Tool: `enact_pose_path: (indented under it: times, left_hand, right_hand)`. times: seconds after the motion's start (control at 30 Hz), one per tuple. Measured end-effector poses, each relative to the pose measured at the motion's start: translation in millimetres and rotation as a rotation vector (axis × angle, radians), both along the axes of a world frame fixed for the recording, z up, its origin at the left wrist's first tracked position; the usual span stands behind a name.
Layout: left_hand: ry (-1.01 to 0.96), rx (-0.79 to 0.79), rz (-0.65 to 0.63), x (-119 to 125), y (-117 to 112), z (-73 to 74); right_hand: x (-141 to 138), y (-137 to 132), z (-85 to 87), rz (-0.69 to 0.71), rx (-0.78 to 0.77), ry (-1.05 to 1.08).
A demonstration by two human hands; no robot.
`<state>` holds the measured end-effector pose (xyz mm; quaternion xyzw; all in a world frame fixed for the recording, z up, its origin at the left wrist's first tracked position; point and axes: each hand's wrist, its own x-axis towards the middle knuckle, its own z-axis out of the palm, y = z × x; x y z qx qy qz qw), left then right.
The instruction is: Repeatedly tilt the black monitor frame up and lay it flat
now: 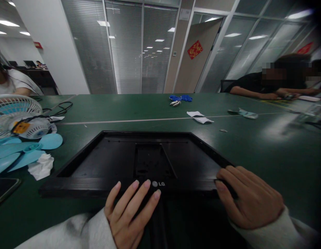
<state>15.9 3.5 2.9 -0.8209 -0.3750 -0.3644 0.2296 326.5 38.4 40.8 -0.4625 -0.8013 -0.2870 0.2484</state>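
A black LG monitor frame (139,162) lies flat on the green table (253,145), its hollow back side up. My left hand (129,214) rests on the near bezel beside the LG logo, fingers stretched out and slightly apart, holding nothing. My right hand (247,197) grips the frame's near right corner, fingers curled over the edge and thumb along the side. Both wrists are in white sleeves.
A dismantled fan lies at left: white grille (17,116), light blue blades (25,152), crumpled tissue (42,166). A phone (3,190) sits at the left edge. Blue gloves (181,98) and paper scraps (199,117) lie farther back. People sit at far left and far right.
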Motion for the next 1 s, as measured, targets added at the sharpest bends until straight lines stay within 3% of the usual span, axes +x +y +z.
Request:
enact_pose_path:
  times: [0.23,0.4,0.57,0.7,0.83,1.0]
  left_hand:
    - [0.015,0.026,0.011,-0.2,-0.3,-0.1]
    - [0.006,0.062,0.004,2.1,0.3,-1.4]
    - [0.011,0.066,-0.008,2.9,2.6,-1.3]
    - [0.024,0.045,0.002,2.2,3.2,-1.6]
    - [0.035,0.014,0.003,1.7,3.6,-1.2]
    - [0.056,0.002,-0.023,1.3,3.7,-0.2]
  right_hand:
    - [-19.6,-13.9,9.3,-0.122,-0.001,0.012]
    - [-43.9,-28.5,9.9,0.145,-0.001,-0.001]
    - [-62.2,-32.3,-11.4,0.328,0.024,-0.097]
    - [-67.1,-30.3,-21.1,0.328,0.019,-0.124]
    - [-69.1,-33.9,-18.1,0.282,-0.078,-0.138]
    - [-71.1,-36.5,-14.5,0.275,-0.083,-0.128]
